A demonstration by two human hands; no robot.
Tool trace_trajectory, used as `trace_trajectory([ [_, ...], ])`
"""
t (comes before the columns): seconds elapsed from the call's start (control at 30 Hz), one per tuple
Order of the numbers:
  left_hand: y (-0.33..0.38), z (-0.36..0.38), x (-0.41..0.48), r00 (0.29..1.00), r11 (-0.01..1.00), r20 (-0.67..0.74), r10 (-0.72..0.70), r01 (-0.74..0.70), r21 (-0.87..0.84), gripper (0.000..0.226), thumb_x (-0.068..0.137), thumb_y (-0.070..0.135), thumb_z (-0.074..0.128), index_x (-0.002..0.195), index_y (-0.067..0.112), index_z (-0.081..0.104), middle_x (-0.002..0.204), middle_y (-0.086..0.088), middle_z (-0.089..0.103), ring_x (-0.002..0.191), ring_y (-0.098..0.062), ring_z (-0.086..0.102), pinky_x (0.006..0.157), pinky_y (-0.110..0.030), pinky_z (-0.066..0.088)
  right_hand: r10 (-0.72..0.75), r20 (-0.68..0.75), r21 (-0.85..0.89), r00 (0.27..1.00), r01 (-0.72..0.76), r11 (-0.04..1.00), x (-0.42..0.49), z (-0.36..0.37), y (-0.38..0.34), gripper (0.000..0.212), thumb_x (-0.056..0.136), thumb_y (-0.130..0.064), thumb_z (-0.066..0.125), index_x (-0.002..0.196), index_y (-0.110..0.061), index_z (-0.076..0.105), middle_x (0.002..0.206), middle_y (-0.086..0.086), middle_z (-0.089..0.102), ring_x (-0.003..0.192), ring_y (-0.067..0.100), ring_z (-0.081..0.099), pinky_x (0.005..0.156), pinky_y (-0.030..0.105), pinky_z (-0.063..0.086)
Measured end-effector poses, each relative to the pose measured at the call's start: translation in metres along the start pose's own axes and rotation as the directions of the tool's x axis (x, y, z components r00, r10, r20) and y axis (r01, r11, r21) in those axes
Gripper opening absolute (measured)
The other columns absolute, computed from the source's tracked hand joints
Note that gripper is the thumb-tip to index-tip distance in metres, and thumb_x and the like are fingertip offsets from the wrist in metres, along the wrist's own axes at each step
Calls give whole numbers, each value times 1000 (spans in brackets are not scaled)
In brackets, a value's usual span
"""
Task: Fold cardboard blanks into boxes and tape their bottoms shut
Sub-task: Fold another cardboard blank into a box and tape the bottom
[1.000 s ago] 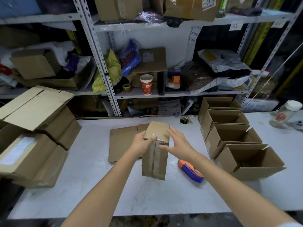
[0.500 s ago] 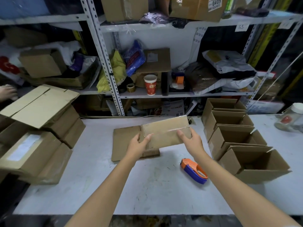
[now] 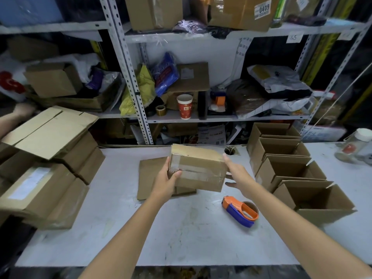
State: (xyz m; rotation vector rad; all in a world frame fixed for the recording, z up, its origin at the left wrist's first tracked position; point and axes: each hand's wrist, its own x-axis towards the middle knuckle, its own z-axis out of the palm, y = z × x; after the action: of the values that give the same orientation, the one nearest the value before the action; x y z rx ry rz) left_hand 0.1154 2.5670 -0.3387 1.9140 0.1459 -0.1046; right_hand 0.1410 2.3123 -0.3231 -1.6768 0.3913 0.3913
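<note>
Head view, and we start big: the white table (image 3: 181, 238) carries everything. Along the table's right side a row of open boxes (image 3: 285, 170) stands folded, flaps up. Toward the table's back centre the flat blanks (image 3: 149, 178) lie stacked. Held tilted above the table's centre, over those blanks, is the taped box (image 3: 199, 170), its sealed seam facing us. At the table's front right lies the tape dispenser (image 3: 240, 213), untouched. Now the hands: the left hand (image 3: 167, 182) grasps the box's left end, thumb on the tape, fingers tucked behind. The right hand (image 3: 236, 174) is released, fingers splayed at the right end — touching or just off, I can't tell. There's the danger — with only one end clamped, the far end may sag and slip, or clip a raised flap in the row. The wrinkled tape could also lift under that thumb.
</note>
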Motion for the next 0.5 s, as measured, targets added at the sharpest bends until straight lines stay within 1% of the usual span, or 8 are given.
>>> trace_trajectory([
  [0.07, 3, 1, -3, 999, 1000, 34, 29, -30, 4, 72, 97, 23, 63, 158, 29, 23, 144, 10, 53, 129, -7, 52, 111, -35, 43, 158, 28, 46, 987, -159, 986, 3, -12, -9, 63, 85, -76, 49, 110, -20, 64, 112, 5, 66, 104, 28, 63, 89, 44, 55],
  [0.1, 5, 3, -4, 998, 999, 47, 45, -45, 6, 73, 98, 20, 62, 158, 30, 23, 144, 10, 54, 129, -7, 52, 111, -34, 43, 214, 65, 49, 975, -217, 975, 5, -16, -12, 64, 84, -76, 53, 111, -19, 63, 112, 11, 67, 103, 33, 65, 87, 45, 56],
  [0.2, 12, 6, -5, 993, 997, 91, 70, -70, 6, 75, 96, 16, 64, 157, 31, 24, 149, 9, 47, 131, -7, 49, 111, -28, 42, 314, 112, 66, 943, -323, 944, 4, -22, -17, 51, 84, -56, 71, 112, -15, 59, 113, 20, 68, 101, 39, 66, 82, 52, 58],
  [0.27, 14, 4, -3, 989, 998, 134, 61, -64, 16, 78, 94, 17, 68, 157, 29, 24, 152, 11, 42, 134, -8, 46, 107, -21, 42, 334, 114, 100, 936, -345, 933, 3, -20, -15, 41, 88, -43, 71, 111, -11, 58, 111, 19, 68, 99, 36, 66, 80, 52, 58],
  [0.33, 20, 0, -3, 979, 998, 199, 39, -48, 40, 84, 90, 28, 73, 158, 29, 23, 155, 12, 38, 139, -9, 40, 112, -27, 38, 316, 116, 144, 942, -331, 933, 2, -18, -10, 38, 92, -38, 68, 115, -11, 57, 111, 17, 68, 99, 33, 65, 73, 48, 57],
  [0.4, 28, -6, -2, 976, 999, 216, -2, -9, 48, 84, 89, 48, 69, 158, 29, 24, 155, 15, 34, 141, -10, 36, 114, -32, 34, 257, 85, 164, 963, -267, 950, 2, -16, -4, 37, 93, -35, 67, 120, -11, 56, 110, 15, 67, 100, 30, 63, 72, 43, 55],
  [0.43, 32, -8, 1, 981, 999, 190, -41, 34, 38, 83, 89, 55, 63, 157, 27, 26, 153, 15, 35, 141, -12, 36, 113, -33, 33, 208, 63, 166, 976, -215, 962, 2, -14, -1, 37, 94, -33, 66, 121, -11, 56, 110, 13, 66, 100, 28, 63, 74, 40, 54],
  [0.5, 37, -13, 9, 985, 990, 101, -138, 138, 2, 91, 81, 71, 54, 156, 26, 31, 157, 6, 36, 142, -22, 37, 115, -43, 34, 63, 36, 140, 997, -67, 988, -1, -9, 3, 36, 96, -30, 63, 126, -11, 54, 113, 8, 66, 100, 22, 62, 75, 33, 52],
])
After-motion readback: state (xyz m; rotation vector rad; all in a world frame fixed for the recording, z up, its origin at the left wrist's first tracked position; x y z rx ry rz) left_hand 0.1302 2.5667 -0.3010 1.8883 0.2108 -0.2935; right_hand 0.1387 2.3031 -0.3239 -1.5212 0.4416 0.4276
